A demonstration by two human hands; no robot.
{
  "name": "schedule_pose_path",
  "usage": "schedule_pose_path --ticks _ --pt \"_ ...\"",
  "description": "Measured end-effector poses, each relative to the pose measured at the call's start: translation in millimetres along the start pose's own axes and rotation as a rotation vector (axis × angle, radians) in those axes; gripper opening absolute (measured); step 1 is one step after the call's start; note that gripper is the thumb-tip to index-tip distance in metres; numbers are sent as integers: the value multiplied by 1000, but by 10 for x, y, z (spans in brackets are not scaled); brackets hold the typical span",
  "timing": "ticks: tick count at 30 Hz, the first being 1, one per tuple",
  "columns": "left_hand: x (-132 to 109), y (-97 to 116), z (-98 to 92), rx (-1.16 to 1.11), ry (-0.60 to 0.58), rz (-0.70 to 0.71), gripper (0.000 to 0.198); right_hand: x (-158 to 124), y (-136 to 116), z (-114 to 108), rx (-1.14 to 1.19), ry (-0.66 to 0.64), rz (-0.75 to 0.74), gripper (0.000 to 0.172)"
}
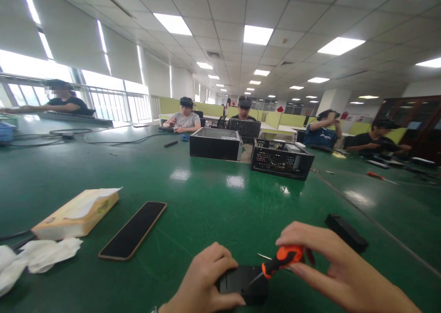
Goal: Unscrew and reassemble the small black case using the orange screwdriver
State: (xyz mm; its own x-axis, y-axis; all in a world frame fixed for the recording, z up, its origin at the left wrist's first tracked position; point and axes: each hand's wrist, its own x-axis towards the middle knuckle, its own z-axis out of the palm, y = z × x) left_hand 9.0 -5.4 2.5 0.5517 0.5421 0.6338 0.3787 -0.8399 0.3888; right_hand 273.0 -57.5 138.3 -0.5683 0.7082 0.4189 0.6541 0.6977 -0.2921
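At the bottom of the view my left hand (206, 281) grips a small flat black box (243, 283) that lies on the green table (213, 203). My right hand (327, 267) is closed around an orange-and-black screwdriver (280, 260). Its thin shaft slants down to the left and its tip rests on top of the black box. A second small black block (346, 232) lies just beyond my right hand.
A black phone (133, 230) lies face up at left, beside a tissue box (77, 214) and crumpled tissues (34, 255). Two open computer cases (215, 144) (281, 159) stand mid-table. Cables run at far left. Several people sit at the far edge; a red screwdriver (377, 176) lies at right.
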Motion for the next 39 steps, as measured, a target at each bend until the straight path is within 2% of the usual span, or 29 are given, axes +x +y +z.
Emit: schedule_pose_path --ticks 3,6,8,12,16,18,21,23,26,28,34,39 --pt "8 10 -4 -19 -8 -11 56 6 86 -53 9 -23 83 12" --pt "17 13 -13 -33 -4 -14 57 13 362 13 29 117 253 21" --pt "20 6 -17 -33 2 -5 56 -23 632 140 69 199 374 27" --pt "11 -17 -17 -33 -20 -2 56 -297 1184 535 107 256 573 34" --pt "3 7 -23 -31 -100 -83 54 -619 1472 861 82 221 611 31" --pt "12 37 -36 -22 -133 -129 51 -687 1489 910 77 199 605 30" --pt "32 78 -56 -2 -167 -180 48 -677 1384 854 40 182 550 29" --pt "39 90 -65 3 -181 -194 46 -641 1255 788 17 57 487 27" --pt "39 92 -68 0 -188 -194 42 -611 1046 715 10 -221 438 20" --pt "36 91 -67 -5 -186 -187 41 -615 943 670 49 -304 431 12" --pt "32 102 -61 -12 -196 -200 35 -676 838 484 331 -339 438 15" --pt "32 100 -57 -23 -198 -206 34 -661 805 531 375 -361 399 13"
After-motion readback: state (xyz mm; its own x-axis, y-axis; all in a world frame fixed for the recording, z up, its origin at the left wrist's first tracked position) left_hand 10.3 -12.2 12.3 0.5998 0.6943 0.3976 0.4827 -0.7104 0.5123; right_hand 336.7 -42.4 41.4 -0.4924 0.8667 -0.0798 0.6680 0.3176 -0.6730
